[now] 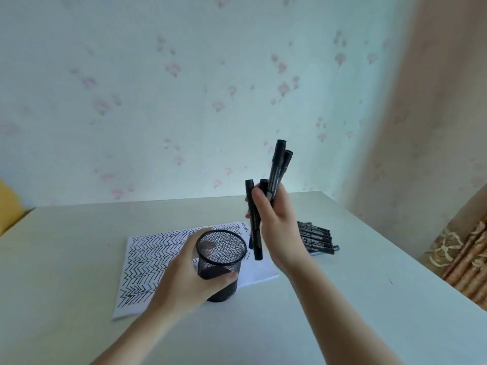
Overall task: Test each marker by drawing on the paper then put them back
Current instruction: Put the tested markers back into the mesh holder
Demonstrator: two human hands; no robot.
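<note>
My left hand [184, 272] grips a black mesh pen cup [220, 262] that stands on a sheet of paper [147, 264] covered in black zigzag lines. The cup looks empty inside. Just right of the cup, my right hand [276, 222] holds a bunch of several black markers [276, 175] upright above the table; one of them hangs lower, its end near the cup's rim. More black markers [316, 237] lie in a row on the table behind my right hand.
The pale table [342, 299] runs to a wall with flowered wallpaper behind. A patterned curtain [461, 259] hangs at the right edge. Something yellow [8, 204] shows at the far left.
</note>
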